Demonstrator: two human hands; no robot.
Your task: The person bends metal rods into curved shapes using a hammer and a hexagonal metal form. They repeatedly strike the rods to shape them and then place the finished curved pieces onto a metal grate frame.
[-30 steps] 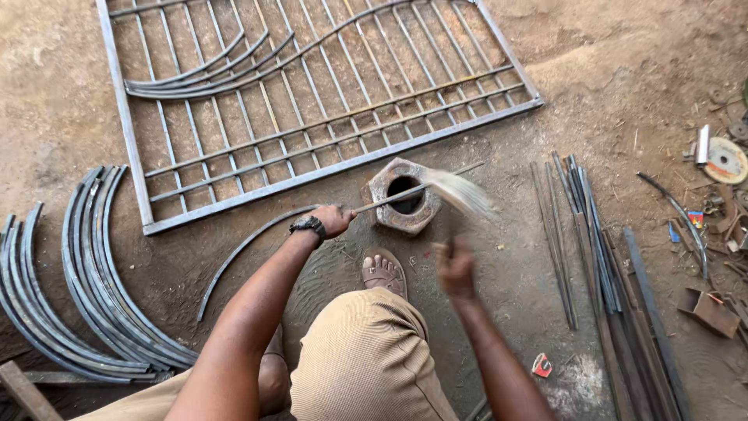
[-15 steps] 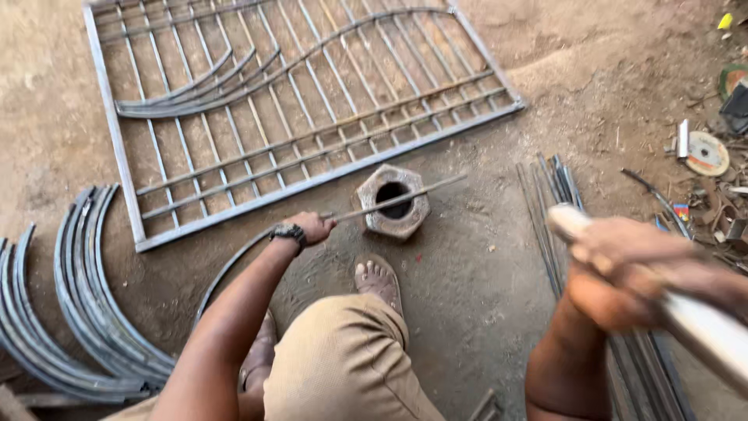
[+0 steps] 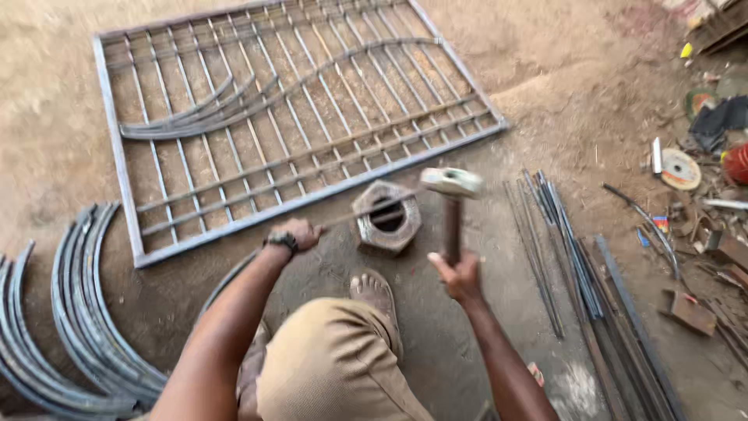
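My left hand [image 3: 300, 232] grips a thin curved metal rod [image 3: 351, 214] and lays it across a big hexagonal steel nut [image 3: 387, 216] on the dirt floor. In my right hand [image 3: 460, 274] a hammer [image 3: 452, 185] stands handle-up, its head just right of the nut and slightly above it. A black wristwatch [image 3: 280, 241] is on my left wrist. My bare foot [image 3: 375, 294] rests on the ground just below the nut, with my knee in tan trousers in front of it.
A metal gate frame [image 3: 288, 117] with bars and curved strips lies flat beyond the nut. Several bent strips [image 3: 70, 327] are stacked at the left. Straight rods and flat bars [image 3: 576, 273] lie at the right. Grinding discs and scrap [image 3: 686, 168] litter the far right.
My right hand swung the hammer up and back close to the camera, then brought it down again towards the nut. My left hand kept hold of the rod on the nut.
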